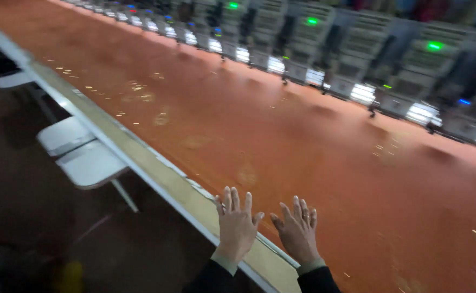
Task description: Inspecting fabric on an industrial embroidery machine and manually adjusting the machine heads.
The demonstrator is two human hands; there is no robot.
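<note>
**Both hands flat and empty at the near edge of the long desk**

From my feed I see the left hand [237,223] and the right hand [298,230] side by side, backs up, fingers spread wide. Each grip is fully splayed and pinches nothing. The left hand lies over the pale edge strip [140,157] of the desk, while the right hand sits just beside it over the reddish-brown desk [281,135] surface; whether the palms press down or hover I cannot tell, as the picture is blurred. Dark sleeves [318,279] cover both wrists. I judge the spread, level pose suits showing bare hands to the camera. Left of the desk, white folding chairs [78,152] stand tucked near the edge. Along the far side runs a row of grey machines [357,59] with green lights [435,46].
</note>
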